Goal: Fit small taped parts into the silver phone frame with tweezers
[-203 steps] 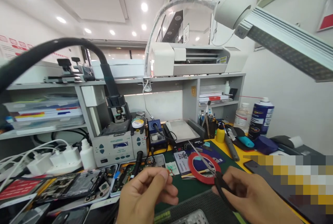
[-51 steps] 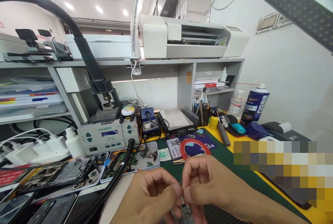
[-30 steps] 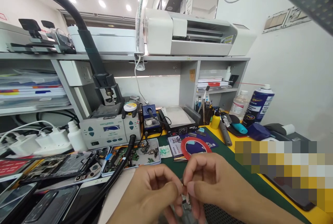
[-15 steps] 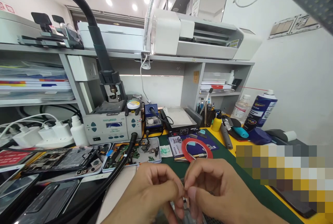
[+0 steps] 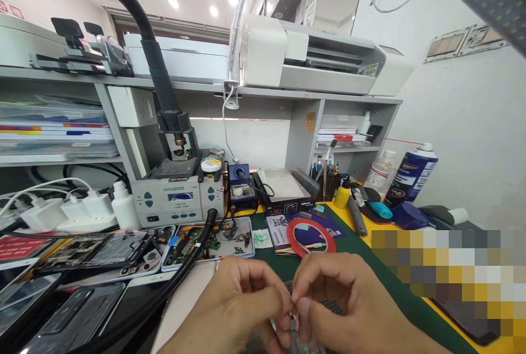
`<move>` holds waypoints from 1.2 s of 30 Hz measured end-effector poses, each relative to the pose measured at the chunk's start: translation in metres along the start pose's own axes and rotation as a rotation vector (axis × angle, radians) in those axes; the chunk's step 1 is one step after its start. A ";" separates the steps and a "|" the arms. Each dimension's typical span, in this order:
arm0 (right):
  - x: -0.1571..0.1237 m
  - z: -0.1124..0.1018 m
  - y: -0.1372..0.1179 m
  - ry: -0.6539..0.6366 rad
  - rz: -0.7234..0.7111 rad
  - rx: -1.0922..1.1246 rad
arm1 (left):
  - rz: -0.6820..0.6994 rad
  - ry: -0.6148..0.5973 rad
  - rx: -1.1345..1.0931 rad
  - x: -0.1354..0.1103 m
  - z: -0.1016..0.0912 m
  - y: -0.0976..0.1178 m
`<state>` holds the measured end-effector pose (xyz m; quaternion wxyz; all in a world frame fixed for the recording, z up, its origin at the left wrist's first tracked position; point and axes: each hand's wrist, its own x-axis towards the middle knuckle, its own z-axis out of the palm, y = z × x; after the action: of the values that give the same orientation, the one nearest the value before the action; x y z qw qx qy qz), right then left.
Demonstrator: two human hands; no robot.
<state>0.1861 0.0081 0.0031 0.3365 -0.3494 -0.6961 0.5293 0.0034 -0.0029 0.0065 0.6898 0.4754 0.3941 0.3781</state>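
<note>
My left hand [image 5: 242, 304] and my right hand [image 5: 341, 299] meet low in the middle of the view, thumbs and fingertips pinched close together. What lies between the fingertips is too small and too covered to name. Under my hands, a dark perforated surface [image 5: 333, 306] and something clear show in part; my fingers hide most of it. Just beyond my knuckles a red ring of tape [image 5: 292, 232] rests on a purple packet [image 5: 329, 222] on the green mat [image 5: 372, 283].
Left stand opened phones [image 5: 119, 250], a tray of circuit boards [image 5: 242, 239] and a hot-air station [image 5: 164, 206] whose black hose [image 5: 176, 283] arcs across. A heating plate [image 5: 283, 184] sits behind. A spray can [image 5: 411, 176] and yellow bottle [image 5: 342, 195] are at right; a patch there is pixelated.
My right hand's fingers have shifted slightly, showing more of the perforated surface beneath. Both hands stay pinched together in the same place.
</note>
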 end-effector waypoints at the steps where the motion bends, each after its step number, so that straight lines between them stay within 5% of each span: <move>1: 0.000 0.000 0.001 -0.002 0.011 0.016 | 0.013 0.009 0.006 0.000 0.000 -0.001; 9: -0.001 0.001 0.000 0.019 -0.017 -0.012 | 0.027 -0.023 0.012 -0.002 -0.001 0.000; 19: -0.001 0.005 -0.014 0.118 -0.309 -0.386 | 0.028 0.036 -0.020 0.001 0.000 -0.005; 28: 0.001 -0.002 -0.003 0.095 0.030 0.038 | 0.055 0.016 0.050 0.001 -0.003 0.000; 36: 0.001 0.003 -0.008 0.104 0.149 -0.083 | 0.154 0.093 0.147 0.001 -0.001 -0.005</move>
<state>0.1819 0.0060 0.0101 0.3172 -0.4410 -0.6709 0.5048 0.0041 -0.0028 0.0009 0.6029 0.5353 0.4147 0.4218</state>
